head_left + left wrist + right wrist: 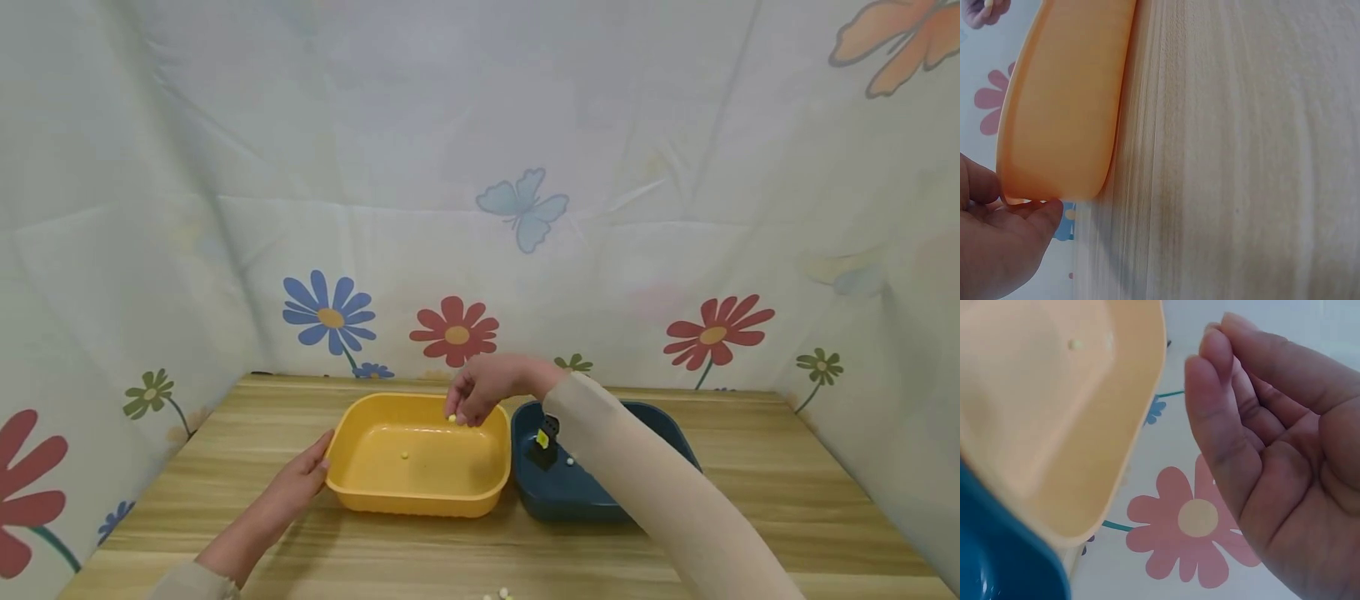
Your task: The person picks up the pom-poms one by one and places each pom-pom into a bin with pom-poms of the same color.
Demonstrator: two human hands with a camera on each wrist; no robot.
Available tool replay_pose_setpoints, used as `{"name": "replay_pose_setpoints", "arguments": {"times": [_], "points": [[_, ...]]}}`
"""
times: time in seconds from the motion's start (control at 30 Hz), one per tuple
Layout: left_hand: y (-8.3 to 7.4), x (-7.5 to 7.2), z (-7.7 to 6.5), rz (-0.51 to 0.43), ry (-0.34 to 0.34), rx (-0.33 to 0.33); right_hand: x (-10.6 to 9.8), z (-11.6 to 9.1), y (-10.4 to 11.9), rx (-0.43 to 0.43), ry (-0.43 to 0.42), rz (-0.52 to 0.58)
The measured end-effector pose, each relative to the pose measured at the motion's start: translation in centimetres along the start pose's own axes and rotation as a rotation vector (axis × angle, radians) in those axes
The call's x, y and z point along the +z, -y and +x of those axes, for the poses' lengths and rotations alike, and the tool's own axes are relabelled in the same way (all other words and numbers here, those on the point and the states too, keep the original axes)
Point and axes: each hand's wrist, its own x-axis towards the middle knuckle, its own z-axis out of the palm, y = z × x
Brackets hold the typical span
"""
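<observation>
My left hand (303, 473) grips the left rim of a yellow plastic basin (420, 505), thumb on one side and fingers on the other, as the left wrist view shows close up. Over the basin's back right part, my right hand (482, 390) pinches a small yellow ball (452, 418) between thumb and fingertips. In the right wrist view the fingertips (1204, 381) meet and hide the ball. Another little yellow ball (405, 455) lies on the basin's floor.
A dark blue basin (558, 510) stands right beside the yellow one, partly covered by my right forearm; a small white ball (570, 461) lies in it. Several small balls (504, 593) lie at the wooden table's near edge. A flowered cloth (600, 275) hangs behind.
</observation>
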Motion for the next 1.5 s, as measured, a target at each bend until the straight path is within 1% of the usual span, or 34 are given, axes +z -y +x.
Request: {"name": "replay_pose_setpoints", "arguments": {"times": [0.27, 0.47, 0.57, 0.77, 0.9, 1.0, 1.03, 1.13, 1.33, 1.5], "points": [[-0.1, 0.2, 0.1, -0.007, 0.006, 0.013, -0.6, 2.7, 0.5, 0.044, 0.046, 0.021], [-0.1, 0.1, 0.0, 0.017, -0.016, 0.019, -0.5, 4.6, 0.3, 0.062, 0.047, 0.051], [-0.2, 0.0, 0.0, 0.009, -0.017, 0.026, -0.4, 5.3, 0.3, 0.082, 0.044, 0.065], [-0.2, -0.1, -0.1, -0.012, -0.012, 0.012, 0.7, 6.8, -0.1, 0.129, 0.077, 0.124], [-0.1, 0.1, -0.2, -0.025, -0.01, 0.015, 1.4, 7.5, -0.5, 0.168, 0.085, 0.141], [-0.1, 0.1, -0.2, -0.025, -0.009, 0.014, 1.8, 7.8, -0.7, 0.195, 0.093, 0.154], [-0.1, 0.2, -0.2, -0.023, -0.008, 0.015, 2.0, 8.3, -1.1, 0.202, 0.095, 0.155], [0.0, 0.2, -0.3, -0.013, -0.013, 0.015, 2.4, 8.9, -1.4, 0.227, 0.097, 0.169], [0.0, 0.1, -0.3, -0.01, -0.019, 0.016, 3.6, 10.4, -2.3, 0.239, 0.096, 0.191], [0.0, 0.2, -0.3, -0.017, -0.02, 0.023, 4.2, 11.7, -3.1, 0.25, 0.133, 0.213]]}}
